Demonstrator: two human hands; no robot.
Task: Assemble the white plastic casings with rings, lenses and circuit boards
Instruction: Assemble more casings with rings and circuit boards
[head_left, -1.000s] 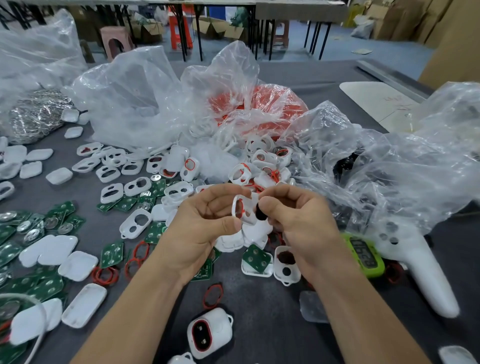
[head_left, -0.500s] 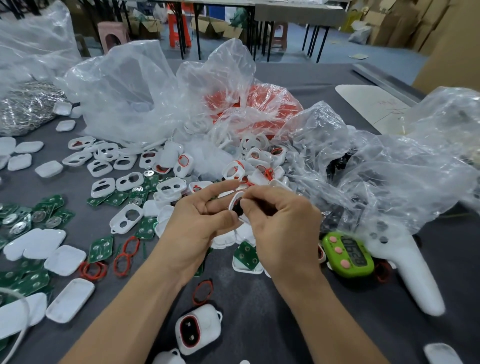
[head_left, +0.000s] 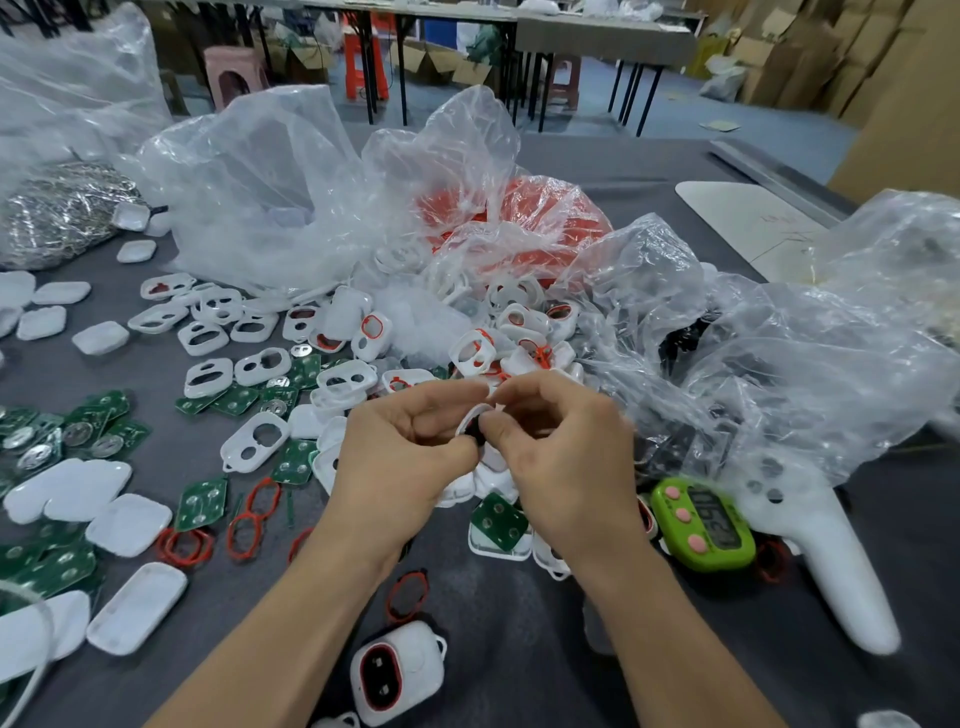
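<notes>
The grey desk (head_left: 519, 649) carries everything. At the back are crumpled clear bags (head_left: 270, 197), one of them over a red heap of rings (head_left: 519, 218). Strewn to the left are loose white casings (head_left: 260, 366), green circuit boards (head_left: 200, 501) and single red rings (head_left: 408, 595). One closed-up casing (head_left: 397, 670) lies nearest us, and a green timer (head_left: 701, 525) sits to the right.

Both hands meet above the middle of the desk, lifted clear of it. The left hand (head_left: 400, 457) has its fingers curled round a casing shell (head_left: 470, 415), of which we see only a white edge between the thumbs. The right hand (head_left: 561, 457) is likewise closed, its thumb and fingertips pinching a small dark piece (head_left: 475, 435) against that shell. We take this for a lens, though too little of it shows to be sure.

We judge the shell to be very light, thin and stiff, with some give round its cut-outs. We would therefore hold it by the outer rim, not squeeze it across the openings. The dark piece looks smooth and tiny, so it is likely to slip or flick away. We would keep it by its edge between fingertips, away from the face, and press it home evenly. The rings look soft and limp and would need seating all the way round.
</notes>
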